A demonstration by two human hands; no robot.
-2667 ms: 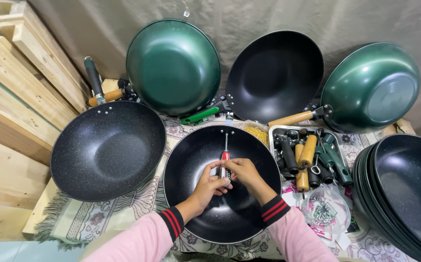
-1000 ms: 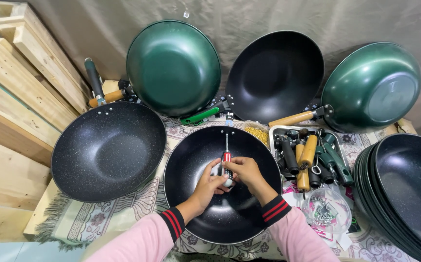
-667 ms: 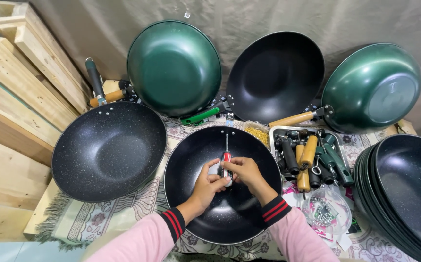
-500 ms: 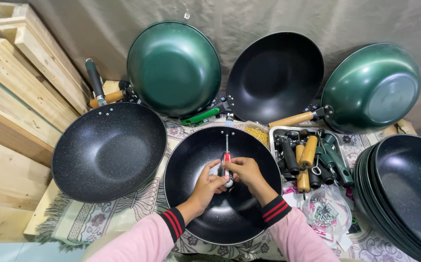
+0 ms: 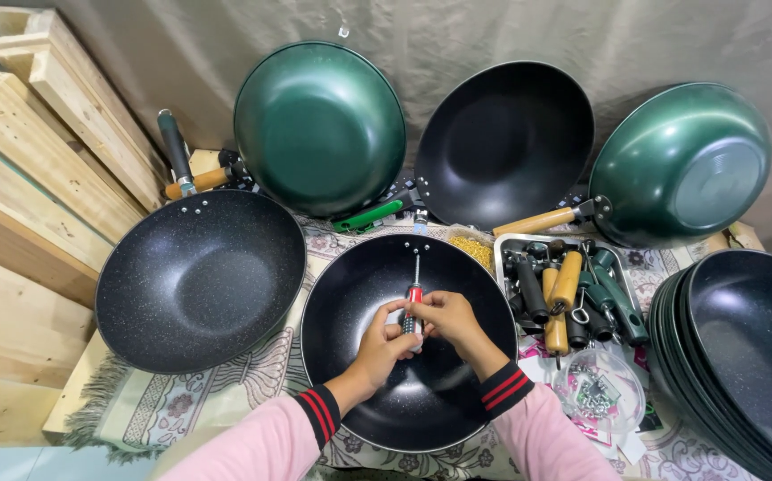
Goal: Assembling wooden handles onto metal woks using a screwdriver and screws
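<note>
A flowery patterned cloth (image 5: 226, 392) covers the table, with a grey curtain (image 5: 528, 36) behind. The left hand (image 5: 384, 343) and right hand (image 5: 446, 319) both pinch a small red-handled screwdriver (image 5: 414, 303) over the middle black round pan (image 5: 408, 343). A metal tray (image 5: 503, 242) at the right edge holds loose pan handles (image 5: 567, 281).

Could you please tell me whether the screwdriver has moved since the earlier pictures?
No. The screwdriver sits in both hands, its tip toward the same rivets on the black wok's far rim.
</note>
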